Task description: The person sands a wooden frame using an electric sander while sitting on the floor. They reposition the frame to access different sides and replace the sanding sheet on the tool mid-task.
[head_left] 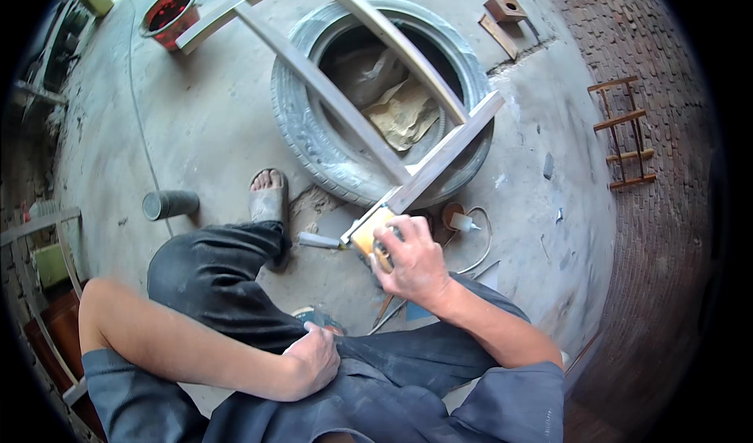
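One pale wooden frame [447,160] lies across a grey tyre [471,58], ahead of both hands, with the near end of its crosspiece reaching back to the right hand. The two long bars and the crosspiece meet, so the frame's main parts look joined already. A yellow tool [364,240], seemingly a handheld power sander, sits at that near end, so work on the surface appears to be under way there. How much of the wood is finished and how much remains cannot be judged from this view; the long bars, farther ahead, have no tool on them.

The right hand [412,258] is wrapped over the top of the tool, fingers bent and gripping it. The left hand [314,360] rests in the lap, behind and to the left of the right one, its fingers curled against the dark trousers [216,274]; whether it is clenched or holds anything cannot be told.

Just ahead and right of the right hand lies a white nozzle bottle [464,222], with a pale cord [488,235] curving beside it. Crumpled brown paper [404,117] lies inside the tyre. Well ahead and left of both hands stands a red bucket [179,35]; a grey cylinder [170,204] lies nearer, left of the sandalled foot [268,196].
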`<state>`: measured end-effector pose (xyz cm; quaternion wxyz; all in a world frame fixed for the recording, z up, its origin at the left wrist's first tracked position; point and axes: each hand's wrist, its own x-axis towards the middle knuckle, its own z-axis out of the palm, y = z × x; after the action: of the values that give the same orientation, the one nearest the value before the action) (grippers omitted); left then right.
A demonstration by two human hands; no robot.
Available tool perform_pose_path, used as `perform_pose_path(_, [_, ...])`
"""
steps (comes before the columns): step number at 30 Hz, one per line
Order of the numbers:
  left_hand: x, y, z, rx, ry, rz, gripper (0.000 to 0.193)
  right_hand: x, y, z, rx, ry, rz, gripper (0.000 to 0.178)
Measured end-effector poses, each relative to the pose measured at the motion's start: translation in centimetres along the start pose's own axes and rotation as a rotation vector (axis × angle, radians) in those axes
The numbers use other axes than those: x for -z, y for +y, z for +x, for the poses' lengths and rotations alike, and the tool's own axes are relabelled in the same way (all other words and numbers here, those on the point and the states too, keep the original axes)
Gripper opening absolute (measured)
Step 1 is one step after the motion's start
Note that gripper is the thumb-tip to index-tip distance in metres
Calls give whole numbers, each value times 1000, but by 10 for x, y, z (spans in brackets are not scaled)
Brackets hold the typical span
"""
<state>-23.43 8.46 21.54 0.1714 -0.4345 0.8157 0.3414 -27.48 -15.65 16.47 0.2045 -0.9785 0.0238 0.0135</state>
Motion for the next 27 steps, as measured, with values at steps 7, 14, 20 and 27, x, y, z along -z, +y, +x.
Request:
perform_pose_path(7, [-2, -5, -7, -16, 62, -15, 48, 39, 117, 39, -161, 120, -127, 44])
perform_pose_path(14, [3, -13, -6, 11, 88, -24, 47, 87, 281, 99, -361, 205, -167, 50])
perform_pose_path(20, [-4, -17, 4, 144, 71, -88, 48, 72, 280, 108, -452, 293, -97, 61])
perform_pose_path(27, [-16, -36, 32, 233, -40, -313, 37, 28, 172, 24, -172, 340, -15, 56])
